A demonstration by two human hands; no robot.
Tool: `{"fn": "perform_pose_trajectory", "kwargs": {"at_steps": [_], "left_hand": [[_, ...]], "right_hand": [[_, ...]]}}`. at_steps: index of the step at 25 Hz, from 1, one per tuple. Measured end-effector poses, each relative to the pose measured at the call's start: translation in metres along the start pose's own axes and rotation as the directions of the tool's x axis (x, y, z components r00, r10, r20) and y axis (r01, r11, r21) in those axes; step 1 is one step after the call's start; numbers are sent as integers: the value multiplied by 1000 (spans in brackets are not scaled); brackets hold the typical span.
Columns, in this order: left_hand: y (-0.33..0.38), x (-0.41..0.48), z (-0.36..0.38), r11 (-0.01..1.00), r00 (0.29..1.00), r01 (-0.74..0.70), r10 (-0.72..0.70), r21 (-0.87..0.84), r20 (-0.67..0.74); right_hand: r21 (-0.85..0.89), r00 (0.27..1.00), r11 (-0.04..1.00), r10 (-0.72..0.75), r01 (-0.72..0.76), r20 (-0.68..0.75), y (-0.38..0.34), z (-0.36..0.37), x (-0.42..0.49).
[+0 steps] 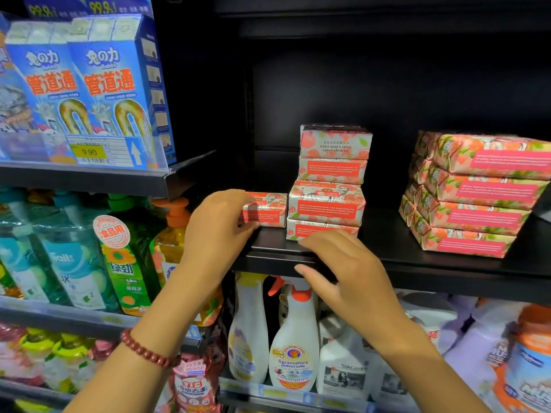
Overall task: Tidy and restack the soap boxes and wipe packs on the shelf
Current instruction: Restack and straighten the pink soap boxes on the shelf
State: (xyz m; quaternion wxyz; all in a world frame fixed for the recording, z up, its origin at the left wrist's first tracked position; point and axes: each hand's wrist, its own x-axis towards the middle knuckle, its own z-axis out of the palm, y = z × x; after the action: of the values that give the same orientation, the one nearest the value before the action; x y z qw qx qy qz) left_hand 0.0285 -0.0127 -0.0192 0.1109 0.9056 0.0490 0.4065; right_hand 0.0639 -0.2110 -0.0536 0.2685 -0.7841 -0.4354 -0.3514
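1. the lone soap box [268,210] lies flat on the dark shelf [387,251], just left of the middle stack [328,186] and close beside its lower boxes; i can't tell whether they touch.
2. handling, as i judge it: a wrapped bar in a paper box, light, stiff enough to keep its shape, with corners that would dent under a hard squeeze. the wrap looks faintly glossy, so it will probably slide readily on the shelf.
3. where i'd take it: across the short end or along the long sides, fingers over the top and thumb on the front face, with flat pressure and not fingertips.
4. my left hand [219,225] grasps that box at its left end, fingers curled over the top and thumb low on the front, wrist bent up from below the shelf.
5. my right hand [343,269] holds nothing. its fingers are loosely extended at the shelf's front lip, in front of the middle stack's bottom box (contact with the lip is unclear from here).
6. the middle stack is four boxes high and uneven, and its top box [335,141] sits with its print upside down. the pink-labelled stack [471,198] stands well apart to the right, fanned askew.
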Motion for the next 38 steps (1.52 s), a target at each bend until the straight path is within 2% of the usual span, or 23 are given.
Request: {"fn": "perform_pose_trajectory", "kwargs": {"at_steps": [3, 4, 6, 8, 10, 15, 17, 18, 20, 21, 22, 24, 26, 27, 29, 32, 33, 35, 37, 38], "left_hand": [[9, -13, 0, 984, 994, -80, 66, -161, -90], [13, -16, 2, 969, 996, -73, 58, -238, -67], [19, -20, 7, 933, 999, -21, 29, -359, 16], [22, -25, 11, 953, 998, -40, 55, -299, 39], [20, -29, 15, 971, 993, -105, 112, -214, 24], [15, -31, 18, 971, 983, -182, 181, -154, -16], [16, -31, 16, 956, 988, -152, 143, -251, -55], [17, -30, 15, 917, 994, -105, 81, -386, -79], [21, -23, 9, 763, 991, -8, -82, -646, -110], [24, -17, 4, 680, 986, 53, -149, -731, -68], [30, -11, -2, 593, 982, 134, -187, -794, 26], [38, -2, -12, 440, 949, 314, -150, -842, 276], [41, 0, -18, 378, 910, 403, -66, -833, 410], [41, 0, -18, 378, 910, 398, -49, -836, 411], [41, -3, -15, 408, 946, 320, -79, -855, 316], [43, -9, -10, 457, 986, 165, -107, -874, 131], [44, -10, -9, 458, 990, 141, -91, -878, 112], [46, -11, -8, 457, 994, 112, -32, -882, 109], [48, -10, -9, 462, 994, 72, 35, -884, 99], [48, -9, -8, 454, 994, 56, 59, -889, 93]], "right_hand": [[11, 972, 1000, 23, -21, -235, 8, -13, 10], [-1, 970, 999, 49, -51, -239, 12, -18, 15], [-51, 987, 991, 115, -121, -109, 22, -24, 26], [-101, 985, 982, 165, -159, 52, 29, -25, 32], [-95, 982, 983, 163, -154, 91, 33, -24, 33], [-98, 994, 992, 70, -78, -80, 30, -22, 30], [-78, 990, 996, 24, -35, -139, 29, -24, 26], [-60, 984, 998, 9, -20, -176, 29, -26, 24], [-50, 962, 998, -37, 24, -270, 28, -30, 21], [-59, 945, 996, -81, 66, -316, 26, -31, 22], [-80, 926, 990, -140, 119, -351, 23, -34, 23], [-132, 886, 965, -262, 229, -381, 19, -35, 26], [-156, 878, 949, -314, 275, -361, 16, -35, 28], [-155, 895, 953, -300, 262, -331, 16, -35, 28], [-100, 948, 975, -216, 197, -236, 16, -38, 28], [186, 994, 982, 61, -44, -86, 13, -49, 29], [311, 986, 940, 163, -143, -36, 12, -53, 31], [507, 960, 821, 273, -265, 59, 13, -60, 36], [584, 948, 752, 299, -306, 112, 16, -65, 38], [580, 953, 761, 284, -291, 105, 16, -67, 39]]}}
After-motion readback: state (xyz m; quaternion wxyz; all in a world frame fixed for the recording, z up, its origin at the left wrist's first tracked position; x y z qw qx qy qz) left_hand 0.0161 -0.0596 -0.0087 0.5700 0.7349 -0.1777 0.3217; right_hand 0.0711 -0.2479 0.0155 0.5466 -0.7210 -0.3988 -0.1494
